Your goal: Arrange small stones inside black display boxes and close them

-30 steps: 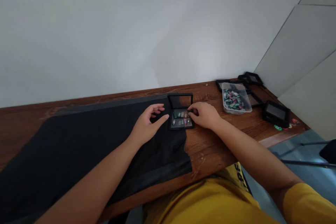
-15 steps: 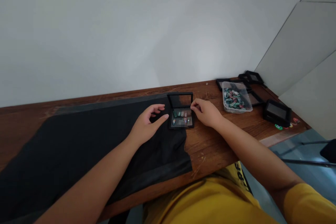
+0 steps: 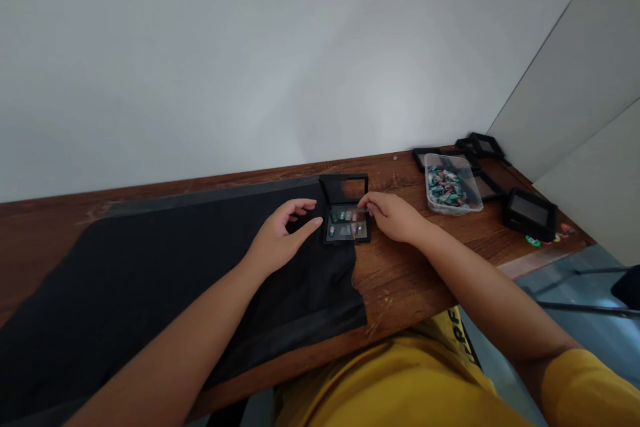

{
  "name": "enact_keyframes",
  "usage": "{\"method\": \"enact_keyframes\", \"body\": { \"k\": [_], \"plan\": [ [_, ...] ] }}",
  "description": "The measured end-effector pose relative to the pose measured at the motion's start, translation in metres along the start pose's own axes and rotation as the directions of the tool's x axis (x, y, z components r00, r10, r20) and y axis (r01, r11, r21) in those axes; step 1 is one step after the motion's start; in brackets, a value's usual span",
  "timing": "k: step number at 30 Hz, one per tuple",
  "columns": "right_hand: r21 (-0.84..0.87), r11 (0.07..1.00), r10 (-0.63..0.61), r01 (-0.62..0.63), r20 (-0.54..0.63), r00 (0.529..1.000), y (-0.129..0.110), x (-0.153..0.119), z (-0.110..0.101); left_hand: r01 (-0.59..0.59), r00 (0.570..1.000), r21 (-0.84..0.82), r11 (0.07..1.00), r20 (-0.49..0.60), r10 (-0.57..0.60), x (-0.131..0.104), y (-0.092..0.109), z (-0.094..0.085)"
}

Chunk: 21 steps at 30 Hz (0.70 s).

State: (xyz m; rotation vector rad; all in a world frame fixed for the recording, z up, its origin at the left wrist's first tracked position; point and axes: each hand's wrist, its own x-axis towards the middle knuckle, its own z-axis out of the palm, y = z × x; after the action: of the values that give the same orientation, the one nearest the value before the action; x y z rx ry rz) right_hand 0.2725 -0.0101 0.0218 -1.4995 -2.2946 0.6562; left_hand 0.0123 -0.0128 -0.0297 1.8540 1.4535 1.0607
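Observation:
A small black case [image 3: 326,237] with a windowed lid stands open at the right end of the black cloth. Two rows of small glossy green and pink pieces [image 3: 349,215], shaped like false nails, lie inside it. My left hand [image 3: 280,235] is at the left side of the case, thumb and fingers spread, with nothing in it. From the right, my right hand [image 3: 393,215] reaches over the upper right corner of the tray, its thumb and index finger close together. Whatever is between those fingertips is too small to make out.
A clear plastic tub [image 3: 473,203] full of similar green and red pieces stands to the right. Around it lie several black cases [image 3: 530,213]. Small colourful bits [image 3: 533,241] are near the table's right edge. Black cloth [image 3: 165,280] covers the left of the wooden table [image 3: 395,273].
My right hand's fingertips have moved slightly left, from the case's right edge to over its upper right corner. My left hand has stayed almost still.

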Motion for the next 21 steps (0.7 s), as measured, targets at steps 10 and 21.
{"method": "enact_keyframes", "body": {
  "k": [10,21],
  "plan": [
    [-0.241,0.969,0.078,-0.062,0.055,0.995,-0.013,-0.001,0.001,-0.011,1.0,0.013,1.0,0.005,0.011,0.001,0.0,0.002],
    [-0.192,0.981,0.016,-0.006,0.052,0.998,-0.008,-0.002,0.004,-0.024,0.998,0.044,0.999,0.067,0.021,-0.001,0.0,0.001]
  ]
}}
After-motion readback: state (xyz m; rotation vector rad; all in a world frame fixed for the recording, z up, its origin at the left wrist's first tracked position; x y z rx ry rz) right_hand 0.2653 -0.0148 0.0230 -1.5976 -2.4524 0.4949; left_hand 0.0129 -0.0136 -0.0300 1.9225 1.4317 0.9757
